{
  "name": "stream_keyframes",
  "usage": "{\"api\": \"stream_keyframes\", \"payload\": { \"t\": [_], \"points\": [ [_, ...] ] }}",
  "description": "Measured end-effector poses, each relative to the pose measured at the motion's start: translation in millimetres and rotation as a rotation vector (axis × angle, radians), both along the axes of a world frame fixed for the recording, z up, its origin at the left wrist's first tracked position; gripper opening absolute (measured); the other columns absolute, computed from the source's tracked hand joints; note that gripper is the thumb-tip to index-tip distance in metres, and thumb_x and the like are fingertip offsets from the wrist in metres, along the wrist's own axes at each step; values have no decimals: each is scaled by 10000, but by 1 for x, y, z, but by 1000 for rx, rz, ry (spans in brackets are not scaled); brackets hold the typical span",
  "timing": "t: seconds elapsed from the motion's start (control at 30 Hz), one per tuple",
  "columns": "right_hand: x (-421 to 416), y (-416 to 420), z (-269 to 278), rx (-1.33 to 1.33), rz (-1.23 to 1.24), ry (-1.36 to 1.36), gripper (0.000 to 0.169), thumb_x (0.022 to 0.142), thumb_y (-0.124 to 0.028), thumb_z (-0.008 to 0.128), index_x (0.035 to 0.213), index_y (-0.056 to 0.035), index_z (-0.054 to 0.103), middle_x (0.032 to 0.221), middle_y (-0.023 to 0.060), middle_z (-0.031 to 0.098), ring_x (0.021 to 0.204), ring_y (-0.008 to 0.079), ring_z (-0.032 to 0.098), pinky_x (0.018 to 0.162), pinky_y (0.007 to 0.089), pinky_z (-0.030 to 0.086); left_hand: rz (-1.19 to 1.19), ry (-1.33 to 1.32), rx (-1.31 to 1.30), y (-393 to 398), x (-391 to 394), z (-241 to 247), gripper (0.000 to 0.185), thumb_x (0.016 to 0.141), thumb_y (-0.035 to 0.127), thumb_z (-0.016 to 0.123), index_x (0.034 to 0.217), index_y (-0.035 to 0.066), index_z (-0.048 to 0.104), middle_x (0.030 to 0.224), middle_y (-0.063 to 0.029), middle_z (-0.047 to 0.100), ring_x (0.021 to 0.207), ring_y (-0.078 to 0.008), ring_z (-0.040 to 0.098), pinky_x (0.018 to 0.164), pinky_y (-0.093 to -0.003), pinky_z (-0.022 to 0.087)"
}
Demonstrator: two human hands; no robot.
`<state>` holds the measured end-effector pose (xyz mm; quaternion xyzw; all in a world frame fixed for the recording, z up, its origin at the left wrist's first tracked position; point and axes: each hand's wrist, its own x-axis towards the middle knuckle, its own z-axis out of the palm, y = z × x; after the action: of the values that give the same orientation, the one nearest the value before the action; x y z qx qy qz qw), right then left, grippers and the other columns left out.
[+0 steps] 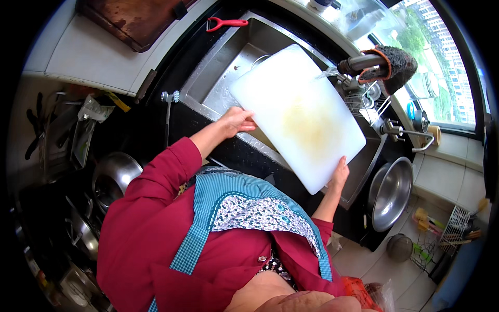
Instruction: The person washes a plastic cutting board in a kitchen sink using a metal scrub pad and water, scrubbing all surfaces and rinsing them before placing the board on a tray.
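A large white plastic cutting board (pixel 300 117) is held tilted over the stainless steel sink (pixel 218 84), with a yellowish stain near its middle. My left hand (pixel 236 121) grips its left edge, thumb on top. At the lower right corner, my right hand (pixel 340 173) supports the board, its fingers partly hidden beneath. Water (pixel 326 73) runs from the faucet (pixel 349 65) onto the board's upper right part. The board covers much of the sink, including most of a round metal rim (pixel 260 59) behind it.
A red peeler (pixel 227 23) lies at the sink's far left corner, and a metal meat mallet (pixel 168 113) on the black counter at left. A steel basin (pixel 391 194) stands at right. A dark scrubbing cloth (pixel 401 66) hangs over the faucet. A wooden board (pixel 130 21) is at upper left.
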<state>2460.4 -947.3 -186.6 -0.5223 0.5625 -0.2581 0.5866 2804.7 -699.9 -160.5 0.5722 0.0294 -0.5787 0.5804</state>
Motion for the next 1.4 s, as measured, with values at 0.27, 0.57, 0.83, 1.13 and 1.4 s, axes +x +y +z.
{"api": "stream_keyframes", "payload": {
  "t": [0.27,0.57,0.83,1.13,1.4],
  "points": [
    [51,18,55,-710,-73,796,520,885,-361,593,1172,66,520,1136,277,591,1007,394,605,841,456,478,-434,-757,251,-4,59,27,454,906,358,556,1094,-55,572,1089,-201,630,954,-297,644,771,-394,541],
    [94,29,62,-655,-10,506,397,876,-346,650,842,49,632,664,66,629,586,129,556,572,297,466,-384,-961,418,-32,92,-96,691,839,487,554,1293,-29,482,1296,-258,505,1216,-356,486,1021,-386,385],
    [116,32,67,-337,189,362,357,908,-284,611,935,71,591,711,112,653,550,134,600,449,275,496,-23,-746,-12,-136,43,-45,224,795,273,632,854,70,707,798,-97,695,725,-201,656,718,-329,519],
    [150,22,50,-542,439,702,345,873,-152,635,1106,84,539,729,142,651,581,188,661,470,302,539,26,-489,-110,-205,10,10,102,858,91,616,822,-2,637,733,-69,645,645,-116,600,575,-251,485],
    [282,-37,65,123,382,-331,237,893,-183,583,914,53,594,701,99,641,501,160,559,493,304,463,265,-175,-221,-212,21,20,223,958,191,477,946,14,613,883,-71,645,795,-145,622,703,-281,517]
  ]
}}
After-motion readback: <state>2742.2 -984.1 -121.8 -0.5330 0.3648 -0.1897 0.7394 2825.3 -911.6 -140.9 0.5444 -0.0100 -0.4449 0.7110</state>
